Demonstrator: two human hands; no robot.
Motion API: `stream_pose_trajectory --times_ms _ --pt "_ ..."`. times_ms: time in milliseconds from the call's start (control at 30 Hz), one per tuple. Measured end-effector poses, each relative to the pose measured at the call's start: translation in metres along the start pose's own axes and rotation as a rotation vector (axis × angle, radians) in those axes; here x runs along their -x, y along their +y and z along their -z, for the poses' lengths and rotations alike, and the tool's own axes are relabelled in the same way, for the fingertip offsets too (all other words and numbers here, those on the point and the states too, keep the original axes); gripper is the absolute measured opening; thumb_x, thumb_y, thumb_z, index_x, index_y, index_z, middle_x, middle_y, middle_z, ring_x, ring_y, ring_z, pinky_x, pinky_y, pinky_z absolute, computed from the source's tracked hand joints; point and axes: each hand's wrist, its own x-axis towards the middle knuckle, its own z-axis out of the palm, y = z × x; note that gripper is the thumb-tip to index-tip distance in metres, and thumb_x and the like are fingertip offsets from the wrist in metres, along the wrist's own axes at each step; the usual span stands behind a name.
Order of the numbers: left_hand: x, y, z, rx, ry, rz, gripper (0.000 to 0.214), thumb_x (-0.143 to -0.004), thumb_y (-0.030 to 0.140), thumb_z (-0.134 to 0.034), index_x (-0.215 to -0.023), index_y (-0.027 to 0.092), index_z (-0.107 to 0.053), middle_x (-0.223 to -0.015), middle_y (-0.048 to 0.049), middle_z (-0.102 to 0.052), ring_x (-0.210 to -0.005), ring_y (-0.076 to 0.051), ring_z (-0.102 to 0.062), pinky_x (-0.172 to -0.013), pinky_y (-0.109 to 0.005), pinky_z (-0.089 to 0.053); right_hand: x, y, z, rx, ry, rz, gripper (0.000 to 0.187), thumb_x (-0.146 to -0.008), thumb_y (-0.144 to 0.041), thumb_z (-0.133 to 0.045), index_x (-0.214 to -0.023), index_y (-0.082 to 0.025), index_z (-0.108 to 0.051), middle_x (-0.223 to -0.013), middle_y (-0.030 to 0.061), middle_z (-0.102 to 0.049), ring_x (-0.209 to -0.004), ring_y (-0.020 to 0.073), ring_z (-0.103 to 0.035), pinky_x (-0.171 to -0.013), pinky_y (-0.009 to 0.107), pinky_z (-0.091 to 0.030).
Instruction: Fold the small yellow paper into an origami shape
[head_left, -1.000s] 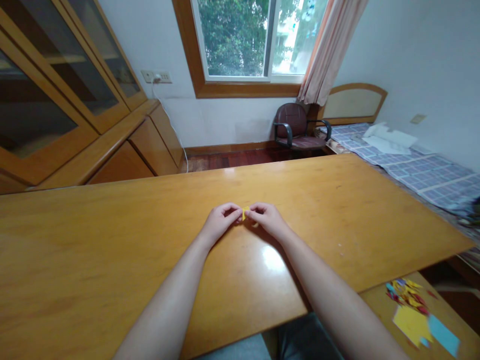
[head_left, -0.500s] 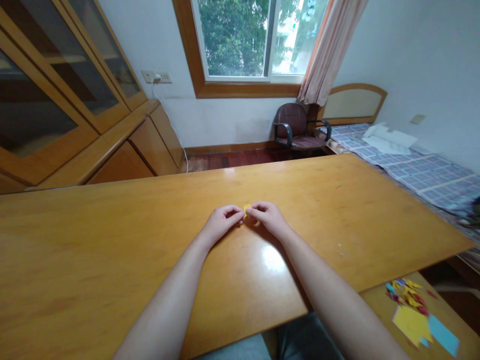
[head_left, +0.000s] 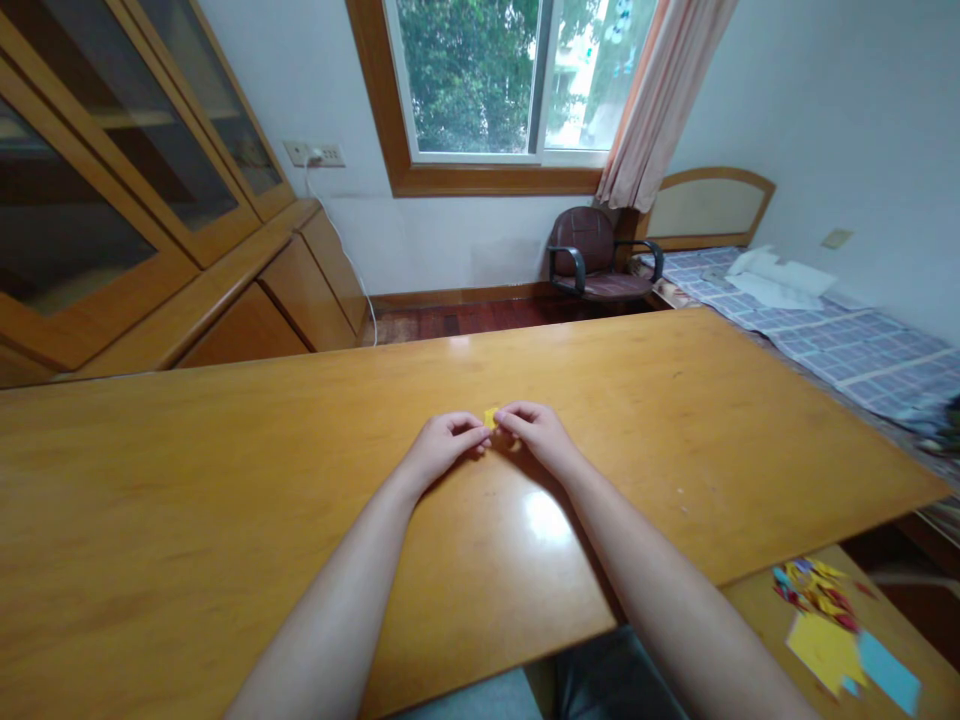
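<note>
A small yellow piece of paper [head_left: 490, 417] is pinched between the fingertips of both my hands, just above the wooden table [head_left: 225, 480]. My left hand [head_left: 442, 447] has its fingers curled and closed on the paper's left side. My right hand [head_left: 536, 434] is closed on its right side. Most of the paper is hidden by my fingers.
A low side surface [head_left: 765, 600] at the bottom right carries yellow and blue paper sheets [head_left: 847, 655] and a heap of small coloured paper bits [head_left: 810, 585]. Wooden cabinets [head_left: 150, 230] line the left wall. A dark chair [head_left: 592, 255] and a bed [head_left: 840, 330] stand beyond the table.
Both hands have shifted slightly away from me with the yellow paper, fingertips working at it. Little else differs.
</note>
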Motion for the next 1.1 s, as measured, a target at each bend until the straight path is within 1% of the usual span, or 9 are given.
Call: stream_pose_trajectory --times_ms 167,400,700,833,933,1033,1100 --pt "0.0001 0.0011 0.0004 0.088 0.018 0.034 0.029 -0.071 0.043 -0.073 -0.072 0.014 -0.068 -0.069 -0.0044 -0.069 -0.061 -0.014 -0.061 -0.064 -0.026 -0.05 -0.0011 0.0001 0.0013 0.027 -0.003 0.055 0.041 -0.08 -0.055 -0.061 -0.067 -0.016 -0.067 -0.067 0.0022 -0.065 -0.061 0.013 -0.053 -0.062 0.026 -0.042" --pt "-0.0003 -0.0005 0.0018 0.09 0.024 0.029 0.029 -0.072 0.042 -0.073 -0.073 0.014 -0.068 -0.07 -0.0045 -0.069 -0.062 -0.014 -0.061 -0.063 -0.026 -0.049 0.0005 0.0009 -0.0006 -0.01 -0.018 -0.018 0.035 -0.071 -0.051 -0.071 -0.073 -0.016 -0.069 -0.065 0.0007 -0.064 -0.057 0.0113 -0.052 -0.058 0.025 -0.041" --pt "-0.0004 0.0025 0.0003 0.078 0.011 0.035 0.03 -0.071 0.043 -0.072 -0.072 0.013 -0.067 -0.068 -0.0039 -0.068 -0.061 -0.014 -0.06 -0.062 -0.026 -0.048 -0.0003 0.0023 -0.0003 -0.03 -0.022 -0.021 0.035 -0.071 -0.05 -0.072 -0.072 -0.015 -0.068 -0.063 -0.0005 -0.063 -0.055 0.0099 -0.051 -0.055 0.023 -0.04" --pt "-0.0009 0.0008 -0.0001 0.043 0.008 0.021 0.029 -0.073 0.042 -0.071 -0.072 0.013 -0.066 -0.067 -0.0037 -0.068 -0.06 -0.014 -0.06 -0.063 -0.026 -0.047 -0.0011 0.0033 -0.0007 -0.042 -0.019 -0.007 0.033 -0.071 -0.047 -0.073 -0.078 -0.015 -0.07 -0.068 -0.0004 -0.065 -0.058 0.0096 -0.053 -0.057 0.022 -0.041" --pt "-0.0008 -0.0022 -0.0002 -0.001 -0.024 0.008 0.027 -0.076 0.041 -0.068 -0.072 0.013 -0.066 -0.068 -0.0042 -0.068 -0.061 -0.014 -0.06 -0.064 -0.026 -0.047 -0.0002 0.0015 -0.0018 -0.051 -0.014 -0.039 0.033 -0.07 -0.046 -0.075 -0.081 -0.015 -0.069 -0.069 0.0 -0.065 -0.057 0.0098 -0.054 -0.055 0.022 -0.04" --pt "-0.0002 -0.0034 -0.0007 -0.036 -0.049 0.002 0.027 -0.077 0.04 -0.067 -0.073 0.014 -0.067 -0.068 -0.0041 -0.068 -0.062 -0.014 -0.06 -0.064 -0.025 -0.046 0.0015 -0.0013 -0.0028 -0.048 -0.013 -0.073 0.035 -0.068 -0.047 -0.075 -0.079 -0.015 -0.068 -0.064 -0.0008 -0.063 -0.054 0.0096 -0.052 -0.052 0.022 -0.039" --pt "0.0005 -0.0029 -0.0011 -0.06 -0.053 -0.005 0.027 -0.078 0.041 -0.066 -0.073 0.014 -0.067 -0.067 -0.0037 -0.067 -0.062 -0.014 -0.06 -0.063 -0.025 -0.046 0.0023 -0.0021 -0.0026 -0.025 -0.035 -0.063 0.034 -0.07 -0.047 -0.074 -0.077 -0.014 -0.068 -0.064 -0.0004 -0.063 -0.054 0.0096 -0.052 -0.053 0.022 -0.039"
